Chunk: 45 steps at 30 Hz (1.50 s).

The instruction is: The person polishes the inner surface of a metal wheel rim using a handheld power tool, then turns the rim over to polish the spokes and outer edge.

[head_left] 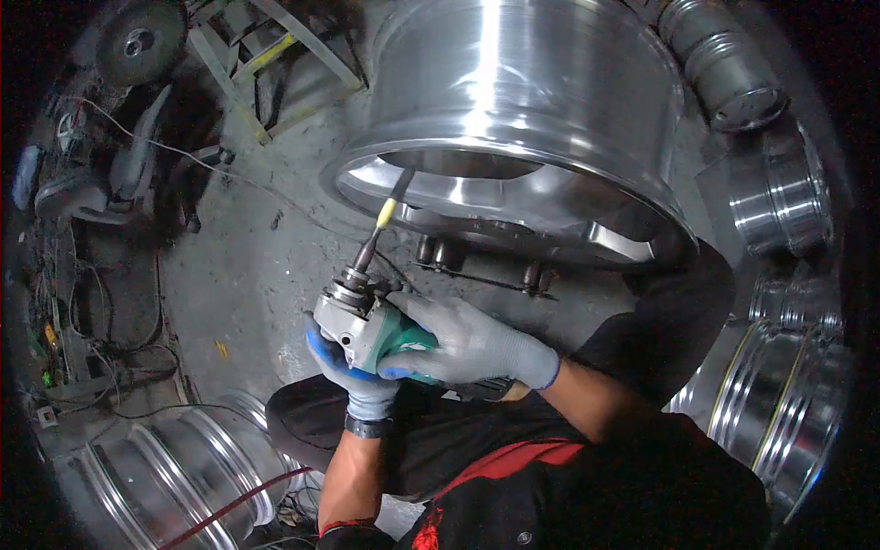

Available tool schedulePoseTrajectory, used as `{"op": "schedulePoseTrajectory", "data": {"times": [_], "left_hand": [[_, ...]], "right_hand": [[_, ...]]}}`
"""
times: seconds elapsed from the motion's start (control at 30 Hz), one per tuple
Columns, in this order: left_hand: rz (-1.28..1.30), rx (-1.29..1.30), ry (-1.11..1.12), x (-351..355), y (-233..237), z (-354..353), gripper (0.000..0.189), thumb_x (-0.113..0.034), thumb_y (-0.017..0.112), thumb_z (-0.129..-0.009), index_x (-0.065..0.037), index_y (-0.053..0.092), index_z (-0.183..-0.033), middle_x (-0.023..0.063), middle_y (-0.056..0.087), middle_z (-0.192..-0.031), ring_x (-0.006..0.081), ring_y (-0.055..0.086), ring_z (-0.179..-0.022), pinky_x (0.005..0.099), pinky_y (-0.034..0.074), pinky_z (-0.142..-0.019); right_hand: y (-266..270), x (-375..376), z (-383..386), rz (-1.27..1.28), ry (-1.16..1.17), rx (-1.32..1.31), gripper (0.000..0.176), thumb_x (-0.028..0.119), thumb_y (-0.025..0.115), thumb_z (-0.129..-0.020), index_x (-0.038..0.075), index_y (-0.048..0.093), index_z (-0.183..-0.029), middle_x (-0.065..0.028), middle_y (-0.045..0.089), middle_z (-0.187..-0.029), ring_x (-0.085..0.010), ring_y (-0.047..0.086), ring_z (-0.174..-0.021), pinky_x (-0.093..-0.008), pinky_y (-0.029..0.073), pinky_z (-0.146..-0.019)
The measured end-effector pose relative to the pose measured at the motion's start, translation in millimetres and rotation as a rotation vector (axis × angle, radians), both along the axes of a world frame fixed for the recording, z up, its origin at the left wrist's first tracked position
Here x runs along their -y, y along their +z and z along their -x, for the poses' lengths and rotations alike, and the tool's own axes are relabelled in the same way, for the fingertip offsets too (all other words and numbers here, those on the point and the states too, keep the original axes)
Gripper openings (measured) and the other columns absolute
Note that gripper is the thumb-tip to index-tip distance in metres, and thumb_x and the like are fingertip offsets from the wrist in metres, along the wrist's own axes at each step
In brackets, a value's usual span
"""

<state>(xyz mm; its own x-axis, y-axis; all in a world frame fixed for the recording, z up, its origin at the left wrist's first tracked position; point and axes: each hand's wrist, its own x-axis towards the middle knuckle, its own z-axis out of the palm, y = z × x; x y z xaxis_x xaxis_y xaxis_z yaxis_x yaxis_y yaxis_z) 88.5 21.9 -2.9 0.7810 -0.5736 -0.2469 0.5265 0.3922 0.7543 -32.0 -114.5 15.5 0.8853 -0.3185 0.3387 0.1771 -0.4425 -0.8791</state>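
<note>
Both my hands wear grey gloves with blue fingertips. My right hand wraps around the green body of an angle grinder. Below its metal gear head, my left hand cups it from the near side, with a dark band on that wrist. From the head a thin shaft with a yellow section points up and away, ending in a dark tip. That tip overlaps the opening of a large polished metal wheel, just inside the near rim. The wheel lies on its side above a low roller stand.
More metal wheels line the right side, and several lie at lower left. An angled metal frame and a round disc are at upper left. Cables cross the grey floor. My bent legs flank the work.
</note>
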Motion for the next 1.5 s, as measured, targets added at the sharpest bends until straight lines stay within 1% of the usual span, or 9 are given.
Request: {"op": "schedulePoseTrajectory", "data": {"times": [0.3,0.37,0.4,0.77,0.9,1.1,1.17,1.47,1.5], "left_hand": [[0.036,-0.029,0.106,-4,-2,-13,0.064,-0.059,0.039,-0.107,-0.005,0.061,-0.134,0.0137,0.070,-0.120,0.0273,0.069,-0.108,0.0453,0.056,-0.096],[-0.266,0.374,0.214,-3,-9,-2,0.064,-0.059,0.039,-0.107,-0.006,0.062,-0.133,0.0139,0.071,-0.120,0.0276,0.069,-0.106,0.0453,0.056,-0.095],[-0.006,0.054,0.083,-2,-2,-3,0.063,-0.060,0.039,-0.107,-0.006,0.063,-0.131,0.0136,0.071,-0.120,0.0273,0.069,-0.105,0.0452,0.056,-0.095],[-0.134,0.154,0.302,0,-5,-6,0.064,-0.056,0.035,-0.108,-0.005,0.056,-0.141,0.0167,0.069,-0.123,0.0306,0.068,-0.110,0.0480,0.057,-0.097],[0.085,-0.022,-0.044,-1,-8,5,0.065,-0.059,0.035,-0.108,-0.007,0.059,-0.137,0.0150,0.069,-0.124,0.0281,0.068,-0.111,0.0435,0.055,-0.098],[0.053,-0.098,0.005,2,-15,7,0.065,-0.058,0.036,-0.108,-0.003,0.062,-0.132,0.0141,0.070,-0.119,0.0267,0.069,-0.106,0.0439,0.055,-0.096],[-0.093,0.201,0.095,-1,-14,0,0.067,-0.060,0.037,-0.107,-0.006,0.056,-0.142,0.0153,0.068,-0.125,0.0296,0.069,-0.109,0.0450,0.057,-0.096],[0.023,-0.010,0.118,-9,-20,-8,0.067,-0.060,0.038,-0.107,-0.005,0.059,-0.139,0.0143,0.069,-0.126,0.0289,0.068,-0.110,0.0461,0.055,-0.098],[0.190,-0.135,-0.083,-12,-20,-13,0.066,-0.060,0.040,-0.106,-0.006,0.060,-0.137,0.0130,0.069,-0.126,0.0278,0.067,-0.111,0.0459,0.054,-0.098]], "right_hand": [[9,7,-18,-0.061,0.132,-0.132,0.082,0.046,0.084,-0.085,-0.011,0.056,-0.137,-0.0293,0.065,-0.126,-0.0458,0.066,-0.112,-0.0513,0.053,-0.098],[-7,2,-9,0.087,0.014,0.067,0.082,0.045,0.084,-0.084,-0.011,0.055,-0.136,-0.0299,0.063,-0.126,-0.0472,0.066,-0.107,-0.0505,0.055,-0.094],[-6,2,-6,0.090,0.015,0.064,0.082,0.045,0.084,-0.084,-0.011,0.055,-0.136,-0.0299,0.063,-0.126,-0.0472,0.066,-0.107,-0.0505,0.055,-0.094],[2,6,-15,-0.044,0.094,-0.159,0.084,0.049,0.083,-0.084,-0.012,0.055,-0.136,-0.0330,0.062,-0.130,-0.0486,0.064,-0.116,-0.0525,0.051,-0.103],[-2,7,10,0.048,0.034,-0.081,0.083,0.048,0.083,-0.084,-0.011,0.055,-0.136,-0.0332,0.061,-0.131,-0.0492,0.064,-0.117,-0.0526,0.050,-0.105],[4,7,13,0.005,0.037,-0.067,0.080,0.045,0.083,-0.085,-0.011,0.055,-0.136,-0.0322,0.063,-0.127,-0.0470,0.066,-0.112,-0.0531,0.051,-0.102],[9,7,-1,-0.002,0.054,-0.098,0.081,0.046,0.082,-0.086,-0.012,0.055,-0.135,-0.0320,0.065,-0.123,-0.0467,0.068,-0.108,-0.0523,0.054,-0.098],[-10,-10,-10,0.020,-0.003,0.026,0.082,0.043,0.084,-0.085,-0.015,0.054,-0.134,-0.0340,0.066,-0.116,-0.0476,0.068,-0.107,-0.0516,0.056,-0.093],[-9,-13,-6,0.023,0.007,0.022,0.082,0.043,0.084,-0.085,-0.015,0.054,-0.134,-0.0340,0.066,-0.116,-0.0476,0.068,-0.107,-0.0516,0.056,-0.093]]}}
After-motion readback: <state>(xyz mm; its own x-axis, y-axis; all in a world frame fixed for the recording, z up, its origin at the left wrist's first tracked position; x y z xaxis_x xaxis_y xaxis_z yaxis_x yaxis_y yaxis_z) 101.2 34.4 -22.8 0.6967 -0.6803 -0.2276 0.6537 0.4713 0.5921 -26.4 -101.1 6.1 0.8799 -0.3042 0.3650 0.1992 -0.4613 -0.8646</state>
